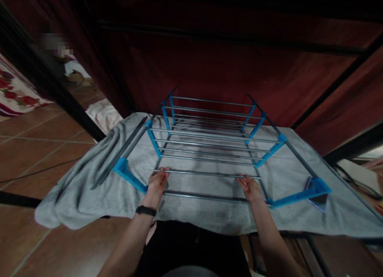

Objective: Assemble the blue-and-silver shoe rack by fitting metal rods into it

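A rack frame of grey metal tubes and blue plastic brackets (271, 153) lies in front of me, with several cross rods spanning it. Near its closest end, my left hand (158, 182) is closed on the left end of a thin metal rod (203, 173). The fingers of my right hand (250, 186) pinch the same rod close to its right end. This rod lies above a thicker cross tube (206, 196) that joins the two nearest brackets, a left one (130, 175) and a right one (299, 197). Whether the rod's ends sit in anything is unclear.
Grey cloth (83, 189) covers the surface under the rack. Loose metal tubes (119, 153) lie along its left side. A phone (318, 202) is partly under the right bracket. Behind stands a dark red panel (209, 65); tiled floor (38, 157) with a thin cable (42, 171) is at left.
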{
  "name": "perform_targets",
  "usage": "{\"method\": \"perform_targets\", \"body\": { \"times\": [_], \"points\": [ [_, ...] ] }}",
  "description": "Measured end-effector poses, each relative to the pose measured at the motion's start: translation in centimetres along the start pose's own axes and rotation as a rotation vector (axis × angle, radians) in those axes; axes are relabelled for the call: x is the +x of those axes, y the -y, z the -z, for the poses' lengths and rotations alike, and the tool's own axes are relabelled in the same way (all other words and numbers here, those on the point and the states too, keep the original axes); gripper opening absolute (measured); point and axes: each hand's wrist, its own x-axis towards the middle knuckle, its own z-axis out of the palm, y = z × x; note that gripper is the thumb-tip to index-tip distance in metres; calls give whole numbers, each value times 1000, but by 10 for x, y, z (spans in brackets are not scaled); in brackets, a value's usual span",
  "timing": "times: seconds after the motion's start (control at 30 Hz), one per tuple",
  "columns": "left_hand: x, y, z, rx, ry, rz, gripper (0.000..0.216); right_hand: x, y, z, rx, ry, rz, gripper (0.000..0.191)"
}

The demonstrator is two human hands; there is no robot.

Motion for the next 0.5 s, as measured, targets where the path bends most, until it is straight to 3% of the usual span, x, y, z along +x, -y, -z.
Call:
{"method": "perform_targets", "body": {
  "times": [0.2, 0.5],
  "points": [
    [4, 3, 3, -10, 41, 115, 20, 3, -1, 2, -21, -34, -10, 14],
    [10, 6, 4, -10, 85, 168, 18, 6, 4, -2, -40, -86, -78, 16]
  ]
}}
